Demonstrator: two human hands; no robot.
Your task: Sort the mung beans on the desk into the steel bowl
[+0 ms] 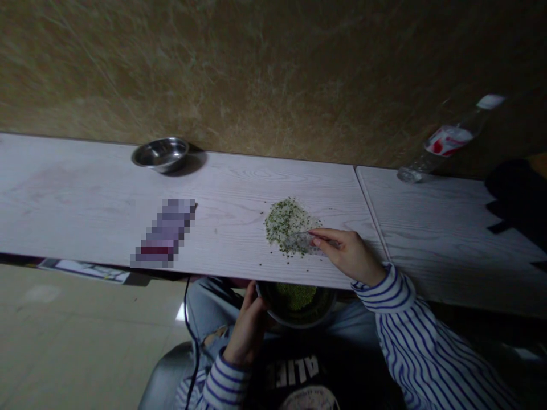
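Observation:
On the white wood-grain table lies a loose patch of small green beans mixed with white grains (282,223). My right hand (352,255) is at the right side of this patch, pinching a thin clear plastic piece (301,242) whose exact kind I cannot make out. The piece lies low over the grains. Below the table's front edge, my left hand (248,324) grips the left rim of a metal bowl (294,326) on my lap. Green beans (294,296) fill part of that bowl; the table edge hides its far side.
A shiny metal bowl (164,156) stands at the back left by the wall. A pixelated phone-like object (166,233) lies in front of it. A clear bottle (448,139) stands at the right, near a dark object (519,196). A seam (371,210) crosses the table (231,188).

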